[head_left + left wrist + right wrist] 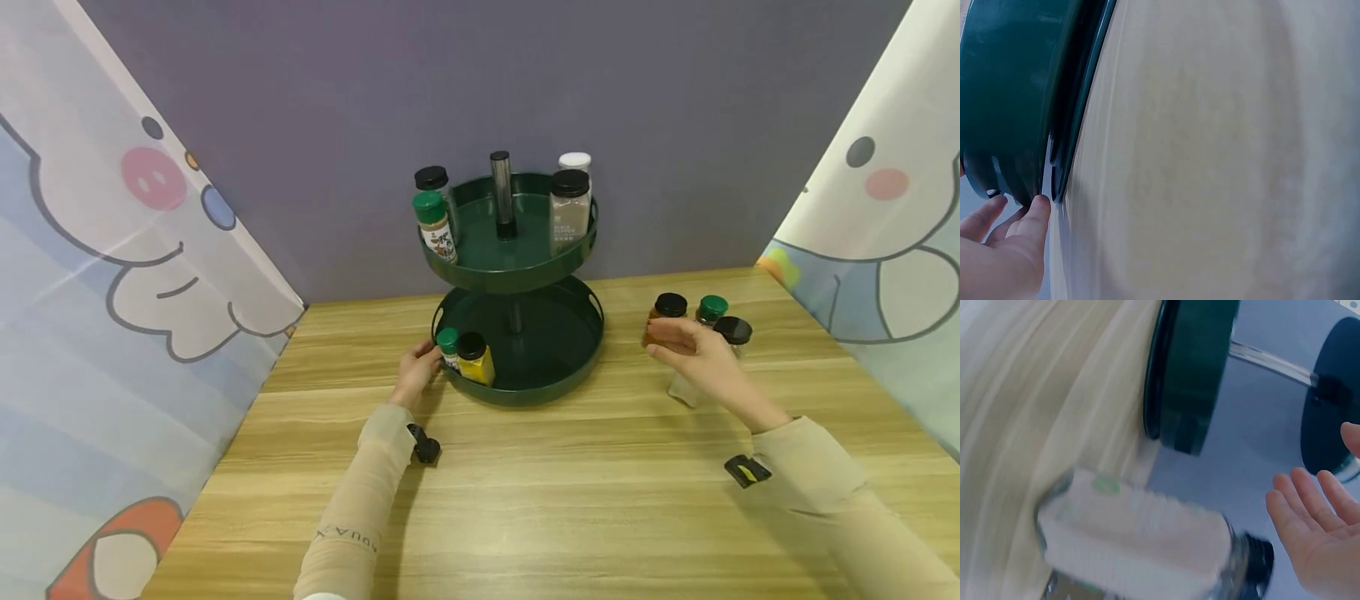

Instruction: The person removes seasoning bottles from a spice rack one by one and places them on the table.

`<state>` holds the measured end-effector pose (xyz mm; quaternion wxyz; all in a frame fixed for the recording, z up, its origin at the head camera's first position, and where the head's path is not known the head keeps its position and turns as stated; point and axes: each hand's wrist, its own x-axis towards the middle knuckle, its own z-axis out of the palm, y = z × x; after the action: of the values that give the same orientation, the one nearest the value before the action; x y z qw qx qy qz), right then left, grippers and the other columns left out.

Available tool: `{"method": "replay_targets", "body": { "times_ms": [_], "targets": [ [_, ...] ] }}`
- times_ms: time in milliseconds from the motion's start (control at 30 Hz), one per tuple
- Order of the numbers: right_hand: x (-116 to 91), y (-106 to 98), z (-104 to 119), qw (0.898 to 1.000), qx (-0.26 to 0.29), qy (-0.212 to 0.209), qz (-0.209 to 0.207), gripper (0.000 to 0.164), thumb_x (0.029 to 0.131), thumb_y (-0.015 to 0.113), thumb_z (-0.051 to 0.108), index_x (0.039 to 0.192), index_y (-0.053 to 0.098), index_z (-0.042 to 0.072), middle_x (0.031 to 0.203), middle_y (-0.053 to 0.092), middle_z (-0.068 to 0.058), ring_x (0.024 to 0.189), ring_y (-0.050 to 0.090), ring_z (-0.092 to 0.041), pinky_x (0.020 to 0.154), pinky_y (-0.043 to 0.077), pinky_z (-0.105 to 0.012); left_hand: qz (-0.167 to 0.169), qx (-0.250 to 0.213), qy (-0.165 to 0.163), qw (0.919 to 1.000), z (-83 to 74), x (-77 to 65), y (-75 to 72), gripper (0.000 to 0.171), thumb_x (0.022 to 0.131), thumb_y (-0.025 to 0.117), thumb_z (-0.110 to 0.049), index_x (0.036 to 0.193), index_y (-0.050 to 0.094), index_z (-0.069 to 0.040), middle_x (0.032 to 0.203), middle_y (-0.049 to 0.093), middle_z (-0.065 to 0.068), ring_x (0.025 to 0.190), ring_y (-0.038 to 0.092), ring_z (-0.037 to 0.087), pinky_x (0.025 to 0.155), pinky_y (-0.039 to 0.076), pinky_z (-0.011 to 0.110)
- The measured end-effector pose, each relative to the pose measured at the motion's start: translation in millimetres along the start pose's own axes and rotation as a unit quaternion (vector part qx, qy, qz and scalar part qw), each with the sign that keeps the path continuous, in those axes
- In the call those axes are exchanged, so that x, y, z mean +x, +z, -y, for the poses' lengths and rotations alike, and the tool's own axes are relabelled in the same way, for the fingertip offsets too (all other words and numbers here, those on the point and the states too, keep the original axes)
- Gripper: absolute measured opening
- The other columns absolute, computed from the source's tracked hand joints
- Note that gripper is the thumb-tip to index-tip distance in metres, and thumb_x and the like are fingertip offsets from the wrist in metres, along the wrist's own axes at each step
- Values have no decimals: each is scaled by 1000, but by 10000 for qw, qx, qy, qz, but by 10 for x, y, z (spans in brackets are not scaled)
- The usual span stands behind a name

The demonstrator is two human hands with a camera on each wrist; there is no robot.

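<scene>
My left hand [417, 372] touches the left rim of the lower tier [558, 392] of a dark green two-tier rack, fingertips at its side wall in the left wrist view. Just inside that rim stand a small green-capped spice bottle [448, 348] and a black-capped jar of yellow spice [476, 363]. My right hand [701, 357] hovers with straight fingers and nothing in it, in front of a group of spice jars. These are a black-capped reddish jar [670, 305], a green-capped bottle [712, 308] and a black-capped pale jar [1135, 531], partly hidden by the hand in the head view.
The upper tier [510, 279] bears a green-capped bottle [435, 225], a black-capped jar [432, 177] behind it, a black pepper jar [570, 212] and a white-capped jar [576, 160]. A metal post [502, 187] rises from its middle. A grey wall [360, 150] stands behind the wooden table [525, 500].
</scene>
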<state>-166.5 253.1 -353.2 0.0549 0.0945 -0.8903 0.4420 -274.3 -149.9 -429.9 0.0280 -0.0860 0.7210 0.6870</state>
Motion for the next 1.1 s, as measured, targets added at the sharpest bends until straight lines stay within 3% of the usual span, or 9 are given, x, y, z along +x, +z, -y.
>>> {"method": "replay_targets", "body": {
  "times_ms": [100,200,533,767,1100],
  "targets": [
    [63,87,8,9995,11,163,255,53,93,53,32,134,42,1,132,47,-23,115,52,-32,91,47,-36,-12,-1,-36,10000,9,8,4,53,92,54,-18,137,37,1,137,41,18,115,48,25,97,42,35],
    [136,186,1,9986,149,288,428,54,93,52,32,136,39,1,135,44,-23,120,45,-40,95,41,-50,-59,19,-46,10000,23,11,-3,51,91,54,-18,136,39,1,137,42,17,112,49,23,94,43,32],
    [425,481,-117,9976,59,444,529,58,93,55,27,136,35,-5,136,40,-28,123,41,-43,99,37,-53,-156,-78,-123,9998,18,-9,7,48,91,55,-18,134,43,0,134,46,15,94,54,13,86,46,29],
    [552,608,-132,9949,44,708,712,69,91,56,31,142,24,-2,141,31,-29,127,33,-45,101,34,-55,-209,-139,-191,9995,19,10,0,50,91,55,-18,136,41,0,136,44,14,106,52,19,88,45,29],
    [637,698,-138,9930,80,959,683,74,91,55,25,144,14,-6,143,24,-32,129,27,-47,103,30,-57,-167,-236,-246,9993,-3,-1,-2,52,91,56,-22,136,40,-1,137,43,15,114,50,22,97,43,35]
  ]
}}
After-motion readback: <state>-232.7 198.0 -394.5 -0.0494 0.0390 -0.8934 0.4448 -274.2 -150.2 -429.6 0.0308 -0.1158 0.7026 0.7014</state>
